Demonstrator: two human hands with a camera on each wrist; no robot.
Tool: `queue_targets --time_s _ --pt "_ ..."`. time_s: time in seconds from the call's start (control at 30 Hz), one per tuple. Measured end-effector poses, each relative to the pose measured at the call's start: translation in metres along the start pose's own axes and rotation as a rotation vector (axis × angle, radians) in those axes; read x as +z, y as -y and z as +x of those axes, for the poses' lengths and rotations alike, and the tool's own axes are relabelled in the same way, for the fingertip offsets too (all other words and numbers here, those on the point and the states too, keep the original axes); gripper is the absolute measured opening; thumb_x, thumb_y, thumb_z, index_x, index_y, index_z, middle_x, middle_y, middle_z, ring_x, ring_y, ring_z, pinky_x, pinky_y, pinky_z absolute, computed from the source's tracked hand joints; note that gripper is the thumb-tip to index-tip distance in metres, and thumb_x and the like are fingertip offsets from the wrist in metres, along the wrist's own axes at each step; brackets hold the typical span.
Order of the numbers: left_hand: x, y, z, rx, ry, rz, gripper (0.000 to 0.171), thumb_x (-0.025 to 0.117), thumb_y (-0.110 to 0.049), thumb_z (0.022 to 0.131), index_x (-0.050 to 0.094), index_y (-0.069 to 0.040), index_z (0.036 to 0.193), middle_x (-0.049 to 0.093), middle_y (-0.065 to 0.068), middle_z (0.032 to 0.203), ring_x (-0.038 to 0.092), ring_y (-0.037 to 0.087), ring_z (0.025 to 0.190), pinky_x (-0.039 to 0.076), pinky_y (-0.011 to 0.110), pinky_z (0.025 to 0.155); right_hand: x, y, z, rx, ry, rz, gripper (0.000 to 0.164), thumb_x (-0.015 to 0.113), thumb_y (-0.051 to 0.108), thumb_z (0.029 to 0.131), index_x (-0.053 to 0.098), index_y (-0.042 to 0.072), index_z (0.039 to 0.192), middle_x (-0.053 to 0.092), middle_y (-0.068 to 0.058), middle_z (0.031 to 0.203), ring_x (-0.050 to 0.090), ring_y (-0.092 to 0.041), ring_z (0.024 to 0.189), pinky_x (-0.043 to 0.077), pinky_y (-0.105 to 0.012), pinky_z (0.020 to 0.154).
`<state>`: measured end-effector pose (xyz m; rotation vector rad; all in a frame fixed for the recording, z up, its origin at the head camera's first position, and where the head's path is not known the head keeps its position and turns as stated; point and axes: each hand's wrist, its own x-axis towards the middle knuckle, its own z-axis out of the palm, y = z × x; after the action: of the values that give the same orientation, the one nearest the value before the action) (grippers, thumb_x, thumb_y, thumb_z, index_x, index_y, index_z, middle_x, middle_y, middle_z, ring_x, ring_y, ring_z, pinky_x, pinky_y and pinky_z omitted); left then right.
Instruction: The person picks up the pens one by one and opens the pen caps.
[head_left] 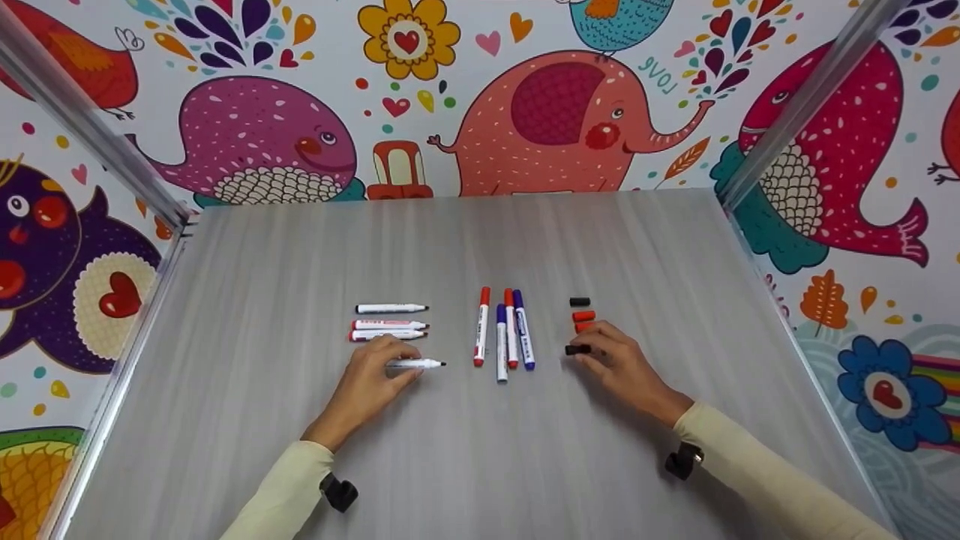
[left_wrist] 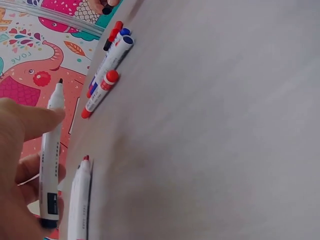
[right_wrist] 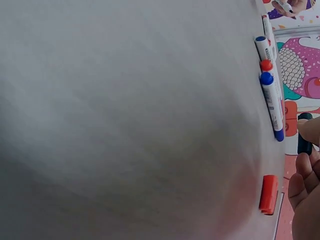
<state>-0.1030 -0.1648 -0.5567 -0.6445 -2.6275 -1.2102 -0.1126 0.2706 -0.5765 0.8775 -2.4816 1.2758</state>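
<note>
My left hand grips an uncapped whiteboard marker, its black tip pointing right in the head view. Just beyond that hand lie several uncapped markers: one black-ended marker and two red-ended markers, one of them a red marker. On the right, my right hand pinches a black marker cap between thumb and fingers; the same cap shows at the edge of the right wrist view. Past the right hand are a black cap and red caps, one partly hidden by the fingers.
Between the hands lie capped markers: a red marker, another red marker, a blue marker and a second blue marker. The grey table is bordered by metal rails and a cartoon-patterned wall.
</note>
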Motion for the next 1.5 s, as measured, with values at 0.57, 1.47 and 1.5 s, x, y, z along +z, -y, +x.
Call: queue_targets --time_s 0.57,1.47,1.5 --pt "0.007 0.029 -0.011 -0.065 -0.123 0.108 0.023 0.096 -0.007 0.083 0.083 -0.013 0.101 0.076 0.000 0.102 0.070 0.025 0.102 0.039 0.050 0.088 -0.004 -0.024 -0.007 0.146 -0.023 -0.027 0.029 0.085 -0.010 0.090 0.081 0.001 0.116 0.071 -0.006 0.115 0.065 -0.022 0.095 0.049 -0.017 0.082" --pt "0.010 0.048 -0.010 -0.045 -0.139 0.176 0.024 0.095 -0.003 0.084 0.082 -0.009 0.103 0.074 0.008 0.106 0.065 0.039 0.115 0.036 0.059 0.094 -0.009 -0.038 -0.004 0.181 -0.030 -0.057 0.027 0.084 -0.012 0.090 0.080 0.001 0.113 0.069 -0.007 0.113 0.062 -0.017 0.088 0.049 -0.021 0.074" --pt "0.011 0.048 -0.010 -0.042 -0.140 0.178 0.024 0.095 -0.003 0.084 0.082 -0.009 0.103 0.074 0.008 0.106 0.065 0.038 0.115 0.036 0.060 0.094 -0.009 -0.038 -0.004 0.179 -0.030 -0.057 0.027 0.084 -0.011 0.090 0.080 0.002 0.113 0.069 -0.007 0.113 0.062 -0.017 0.088 0.049 -0.021 0.074"
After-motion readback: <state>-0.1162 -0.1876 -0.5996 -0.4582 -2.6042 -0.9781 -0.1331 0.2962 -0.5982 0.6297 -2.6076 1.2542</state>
